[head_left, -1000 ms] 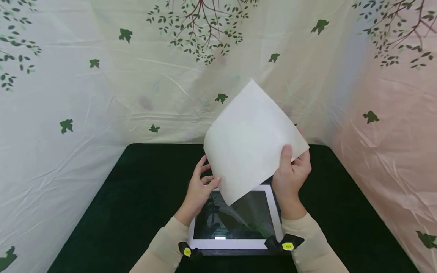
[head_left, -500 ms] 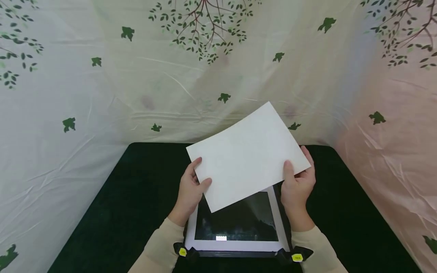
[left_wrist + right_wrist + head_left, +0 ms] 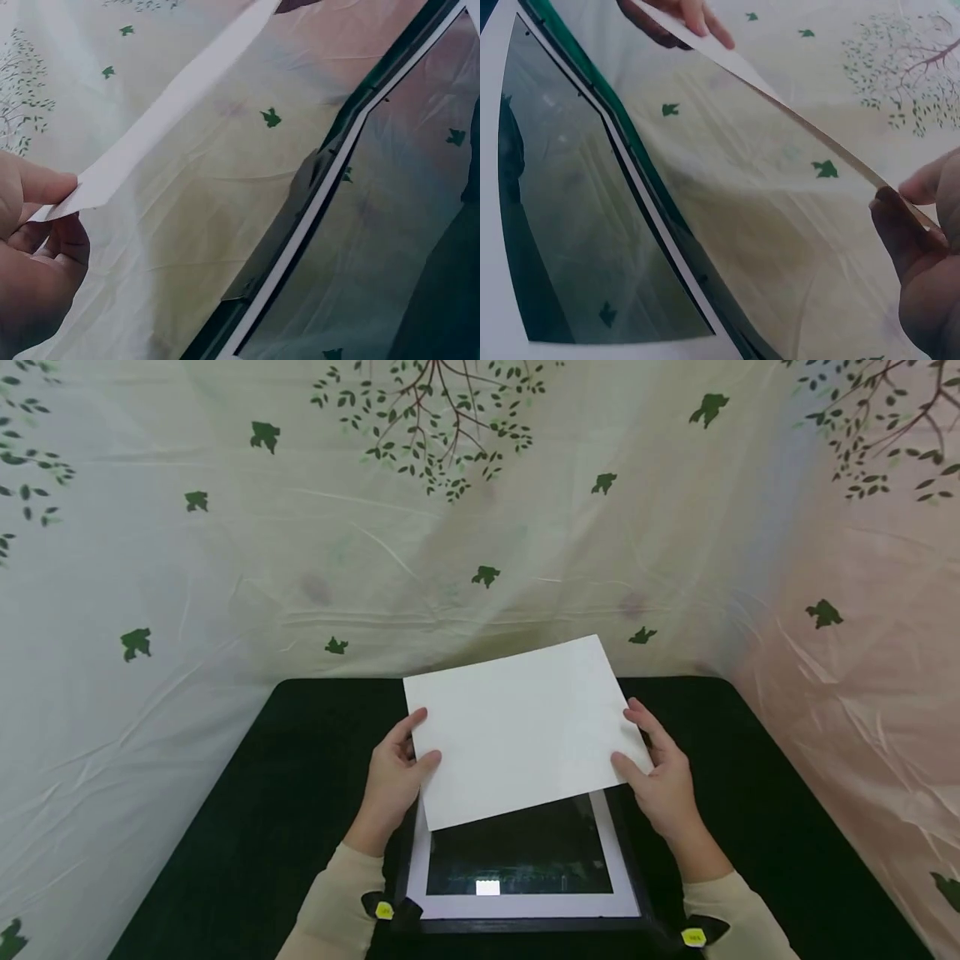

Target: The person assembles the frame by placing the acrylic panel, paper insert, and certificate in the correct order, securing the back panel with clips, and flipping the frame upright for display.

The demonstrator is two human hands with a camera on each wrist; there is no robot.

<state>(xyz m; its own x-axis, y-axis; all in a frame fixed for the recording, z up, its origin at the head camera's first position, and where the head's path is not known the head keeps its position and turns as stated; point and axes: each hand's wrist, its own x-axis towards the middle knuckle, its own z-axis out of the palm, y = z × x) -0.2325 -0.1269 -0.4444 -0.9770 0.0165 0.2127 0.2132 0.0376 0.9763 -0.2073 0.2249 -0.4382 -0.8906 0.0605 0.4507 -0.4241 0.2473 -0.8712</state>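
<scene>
A white sheet of paper (image 3: pixel 517 731) is held tilted in the air, its lower edge overlapping the picture frame in the head view. My left hand (image 3: pixel 388 783) pinches its left edge, thumb on the near face. At the right edge, my right hand (image 3: pixel 667 783) grips the sheet between thumb and fingers; the right wrist view shows the same right hand (image 3: pixel 930 247) at the sheet's edge. Below lies the picture frame (image 3: pixel 532 907), with a dark border, a white mat and a glossy dark pane that reflects the surroundings. Its far part is hidden behind the sheet.
A dark green cloth-covered table (image 3: pixel 315 752) carries the frame. Pale curtains (image 3: pixel 187 568) printed with leaves and branches hang behind and at both sides. Black straps with yellow tags (image 3: pixel 693 937) sit on both sleeves.
The sheet has come down and turned from cornerwise to nearly level. The left hand has taken hold of its left edge, and the right hand has shifted its grip to the right edge.
</scene>
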